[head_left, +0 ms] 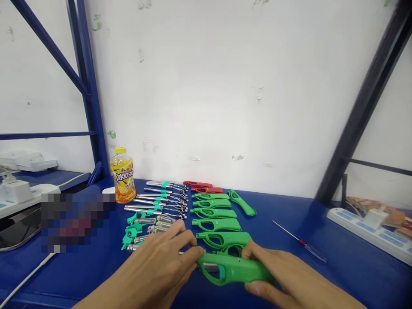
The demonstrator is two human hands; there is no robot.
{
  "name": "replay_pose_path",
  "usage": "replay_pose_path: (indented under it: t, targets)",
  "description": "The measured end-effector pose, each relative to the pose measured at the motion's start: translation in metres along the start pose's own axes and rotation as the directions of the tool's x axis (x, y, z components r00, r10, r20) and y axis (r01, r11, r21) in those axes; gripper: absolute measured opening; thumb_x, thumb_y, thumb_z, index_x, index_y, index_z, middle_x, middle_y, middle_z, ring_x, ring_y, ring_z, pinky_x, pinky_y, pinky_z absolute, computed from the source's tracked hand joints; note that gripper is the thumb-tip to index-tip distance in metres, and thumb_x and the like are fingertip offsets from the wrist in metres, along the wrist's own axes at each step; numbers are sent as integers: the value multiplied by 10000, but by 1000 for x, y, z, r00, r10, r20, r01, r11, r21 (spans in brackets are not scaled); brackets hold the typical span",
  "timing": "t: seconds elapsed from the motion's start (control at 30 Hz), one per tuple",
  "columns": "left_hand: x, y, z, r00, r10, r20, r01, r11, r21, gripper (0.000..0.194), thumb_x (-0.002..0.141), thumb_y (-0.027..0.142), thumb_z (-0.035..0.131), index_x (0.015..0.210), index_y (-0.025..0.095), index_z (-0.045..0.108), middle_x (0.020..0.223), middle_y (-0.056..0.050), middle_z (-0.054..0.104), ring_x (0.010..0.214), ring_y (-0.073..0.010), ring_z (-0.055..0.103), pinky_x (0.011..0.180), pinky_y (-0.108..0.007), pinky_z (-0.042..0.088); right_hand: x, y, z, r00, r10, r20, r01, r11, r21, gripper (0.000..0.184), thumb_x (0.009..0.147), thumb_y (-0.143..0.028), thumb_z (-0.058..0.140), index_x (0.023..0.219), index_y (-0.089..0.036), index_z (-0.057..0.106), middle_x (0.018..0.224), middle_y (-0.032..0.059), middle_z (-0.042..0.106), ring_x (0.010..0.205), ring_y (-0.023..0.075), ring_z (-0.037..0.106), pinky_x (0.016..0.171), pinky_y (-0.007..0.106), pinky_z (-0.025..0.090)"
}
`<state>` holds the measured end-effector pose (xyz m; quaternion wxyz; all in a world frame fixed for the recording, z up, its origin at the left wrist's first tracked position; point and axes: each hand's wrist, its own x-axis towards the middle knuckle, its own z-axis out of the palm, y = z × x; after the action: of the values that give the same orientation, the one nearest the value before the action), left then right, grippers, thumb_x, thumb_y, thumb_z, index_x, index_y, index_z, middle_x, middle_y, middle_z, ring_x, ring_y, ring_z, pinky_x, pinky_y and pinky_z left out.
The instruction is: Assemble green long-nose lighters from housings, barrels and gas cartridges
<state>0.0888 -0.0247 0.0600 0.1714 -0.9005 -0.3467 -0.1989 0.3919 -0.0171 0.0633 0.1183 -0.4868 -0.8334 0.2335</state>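
My right hand (273, 270) is wrapped round the handle of a green utility lighter (236, 268), held level close to me. Through the window in its side a clear part shows, and a teal trigger sits beside it. My left hand (170, 257) is closed at the lighter's front end, fingers pinched where a bit of metal shows; the fingertips hide most of that end. Beyond my hands lie several green lighter shells (219, 224) in a column, with red shells (206, 189) at the far end.
Left of the shells are metal tubes with wires (151, 196), teal triggers (130, 235) and clear fuel tanks (164, 223). A drink bottle (122, 178) stands behind them. At right lie a screwdriver (302, 243) and a power strip (370, 231). Another power strip (48, 192) is at left.
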Motion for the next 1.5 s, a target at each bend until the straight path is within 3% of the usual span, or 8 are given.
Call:
replay_pose_path:
  t: [0.07, 0.2, 0.4, 0.57, 0.8, 0.97, 1.2, 1.5]
  targets:
    - [0, -5, -3, 998, 11, -59, -13, 999, -37, 373, 901, 84, 759, 1192, 283, 635, 1073, 11, 720, 995, -255, 655, 788, -372, 574, -5, 9, -3, 998, -10, -55, 11, 1000, 22, 260, 993, -440, 603, 1208, -330, 699, 1217, 35, 793, 1107, 303, 740, 935, 341, 560]
    - [-7, -20, -5, 991, -64, -120, 63, 998, -10, 750, 785, 148, 930, 1415, 308, 554, 1303, -28, 680, 1201, -302, 588, 963, -436, 531, -16, 32, -5, 985, 56, -164, -48, 998, 51, 411, 986, -554, 616, 1327, -334, 678, 1059, 35, 807, 897, 278, 768, 853, 317, 595]
    - [-7, -34, 5, 992, -51, -117, 50, 999, -11, 461, 884, 104, 827, 1248, 297, 621, 1163, 7, 717, 1079, -273, 627, 937, -438, 456, -24, 52, -4, 966, 126, -227, -110, 990, 83, 461, 1027, -619, 562, 1404, -365, 641, 1081, 19, 769, 868, 241, 745, 922, 307, 574]
    - [6, -20, 11, 975, 41, -219, -59, 995, -78, 124, 1112, 199, 523, 1160, 250, 626, 1039, 11, 723, 947, -219, 623, 858, -380, 445, -14, 26, -7, 988, 70, -135, -61, 996, 69, 398, 1034, -555, 559, 1343, -333, 674, 951, 19, 758, 846, 241, 740, 854, 287, 578]
    - [9, -12, 9, 963, -36, -267, 6, 994, -113, 240, 1166, 354, 409, 1218, 264, 625, 1046, 13, 752, 924, -192, 672, 853, -345, 480, -11, 12, -6, 988, 36, -150, -17, 992, 128, 395, 1045, -579, 565, 1364, -370, 669, 1124, 26, 789, 833, 236, 752, 853, 289, 595]
    - [8, -14, 5, 952, 8, -307, -8, 1000, 3, 285, 1175, 324, 368, 1283, 229, 615, 1024, -6, 760, 892, -196, 695, 829, -362, 514, -13, 17, -9, 984, 80, -159, -63, 992, 108, 450, 1036, -633, 566, 1397, -383, 661, 1044, 24, 783, 848, 254, 740, 906, 326, 587]
    - [6, -9, 3, 926, 30, -377, -7, 998, 63, 241, 1130, 172, 438, 1304, 173, 605, 984, -46, 746, 830, -213, 681, 726, -359, 547, -11, 7, -13, 971, 83, -226, -34, 976, 214, 486, 1015, -690, 564, 1397, -406, 662, 1345, 29, 747, 1249, 332, 681, 1048, 389, 551]
    - [0, -17, 9, 904, 57, -424, -22, 996, 87, 361, 1017, -10, 465, 1294, 171, 610, 941, -50, 754, 806, -195, 696, 680, -322, 559, -3, -31, -20, 959, 123, -256, -32, 942, 335, 442, 1017, -677, 549, 1266, -340, 691, 925, 15, 763, 832, 262, 719, 740, 313, 574]
